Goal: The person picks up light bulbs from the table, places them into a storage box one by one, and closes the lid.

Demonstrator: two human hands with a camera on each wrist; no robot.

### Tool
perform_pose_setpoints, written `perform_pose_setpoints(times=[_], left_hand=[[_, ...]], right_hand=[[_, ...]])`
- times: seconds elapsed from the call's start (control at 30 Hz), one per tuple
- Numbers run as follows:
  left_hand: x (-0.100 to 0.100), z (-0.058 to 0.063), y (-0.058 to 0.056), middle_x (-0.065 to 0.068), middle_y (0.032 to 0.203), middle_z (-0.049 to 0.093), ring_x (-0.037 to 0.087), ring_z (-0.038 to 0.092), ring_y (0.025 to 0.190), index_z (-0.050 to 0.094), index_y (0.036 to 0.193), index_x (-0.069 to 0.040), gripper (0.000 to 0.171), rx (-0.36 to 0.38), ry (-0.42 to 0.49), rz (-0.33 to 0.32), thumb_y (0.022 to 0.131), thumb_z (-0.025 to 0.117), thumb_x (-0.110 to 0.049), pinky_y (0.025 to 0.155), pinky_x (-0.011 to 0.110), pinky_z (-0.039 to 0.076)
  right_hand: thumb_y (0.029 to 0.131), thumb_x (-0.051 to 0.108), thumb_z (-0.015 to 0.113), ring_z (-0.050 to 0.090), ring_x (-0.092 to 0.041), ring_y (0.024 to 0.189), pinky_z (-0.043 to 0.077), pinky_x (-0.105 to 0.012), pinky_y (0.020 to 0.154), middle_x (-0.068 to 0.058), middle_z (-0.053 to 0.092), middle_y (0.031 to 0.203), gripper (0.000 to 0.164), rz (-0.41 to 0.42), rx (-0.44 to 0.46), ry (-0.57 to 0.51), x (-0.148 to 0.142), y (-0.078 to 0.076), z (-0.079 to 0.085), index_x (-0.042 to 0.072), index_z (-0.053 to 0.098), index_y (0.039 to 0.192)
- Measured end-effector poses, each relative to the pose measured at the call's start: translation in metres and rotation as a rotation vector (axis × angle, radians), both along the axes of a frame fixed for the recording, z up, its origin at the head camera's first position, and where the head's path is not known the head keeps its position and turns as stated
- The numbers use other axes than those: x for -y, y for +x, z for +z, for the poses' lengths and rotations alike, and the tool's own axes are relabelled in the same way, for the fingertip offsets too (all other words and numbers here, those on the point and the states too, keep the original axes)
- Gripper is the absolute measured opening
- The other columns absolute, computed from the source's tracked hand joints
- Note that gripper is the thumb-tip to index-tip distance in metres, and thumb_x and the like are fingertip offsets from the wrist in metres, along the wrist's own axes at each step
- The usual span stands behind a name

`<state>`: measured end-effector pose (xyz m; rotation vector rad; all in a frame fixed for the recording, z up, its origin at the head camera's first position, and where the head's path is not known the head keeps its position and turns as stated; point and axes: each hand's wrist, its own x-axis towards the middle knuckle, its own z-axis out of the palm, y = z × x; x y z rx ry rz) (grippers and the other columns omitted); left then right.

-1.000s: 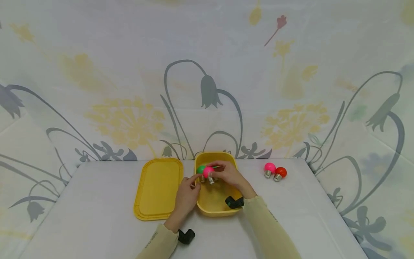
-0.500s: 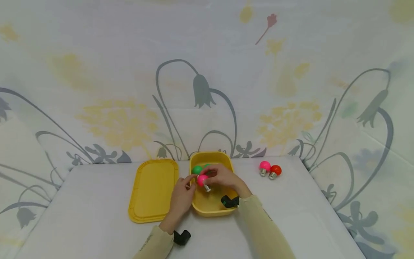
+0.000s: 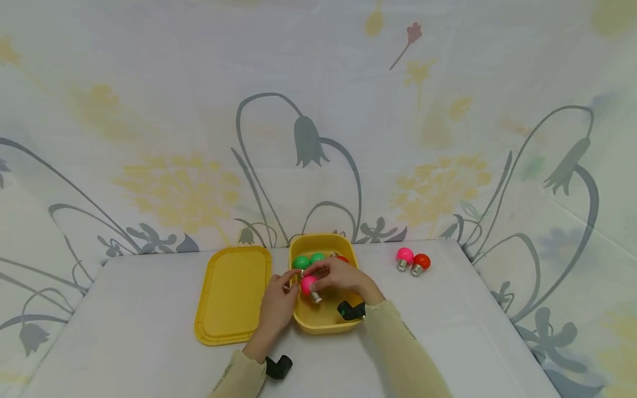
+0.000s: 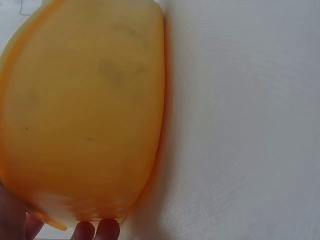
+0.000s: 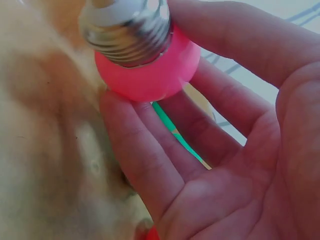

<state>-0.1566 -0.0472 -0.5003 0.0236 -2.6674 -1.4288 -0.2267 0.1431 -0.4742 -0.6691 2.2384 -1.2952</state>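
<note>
My right hand (image 3: 342, 275) holds a pink light bulb (image 3: 308, 284) over the yellow plastic box (image 3: 325, 327). In the right wrist view the thumb and fingertips are around the pink globe, and the silver screw base (image 5: 127, 35) points away from the palm. My left hand (image 3: 276, 305) grips the box's left rim, with fingertips (image 4: 107, 230) against the outer wall in the left wrist view. Inside the box, along its far side, lie two green bulbs (image 3: 301, 262) and a red bulb (image 3: 342, 258), which is partly hidden by my right hand.
A flat yellow lid (image 3: 234, 298) lies left of the box on the white table (image 3: 139, 326). Another pink bulb (image 3: 405, 255) and a red bulb (image 3: 422, 261) lie side by side to the right. Behind the table hangs a flower-patterned cloth (image 3: 199, 99).
My right hand has drawn the pink bulb nearer, from beside the green bulbs toward the box's left middle. More of the green and red bulbs shows. The left hand stays at the rim.
</note>
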Motion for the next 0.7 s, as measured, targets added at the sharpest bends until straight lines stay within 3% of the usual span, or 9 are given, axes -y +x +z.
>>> perform_pose_setpoints(times=[0.7], left_hand=[[0.0011, 0.0014, 0.0017, 0.005, 0.089, 0.049, 0.018, 0.05, 0.075, 0.069, 0.125, -0.017, 0.029, -0.006, 0.005, -0.016, 0.097, 0.06, -0.017, 0.061, 0.029, 0.041]], right_hand=[[0.086, 0.013, 0.076, 0.063, -0.018, 0.099, 0.051, -0.029, 0.087, -0.003, 0.069, 0.109, 0.032, 0.071, 0.053, -0.021, 0.0011, 0.0008, -0.0001, 0.004, 0.07, 0.116]])
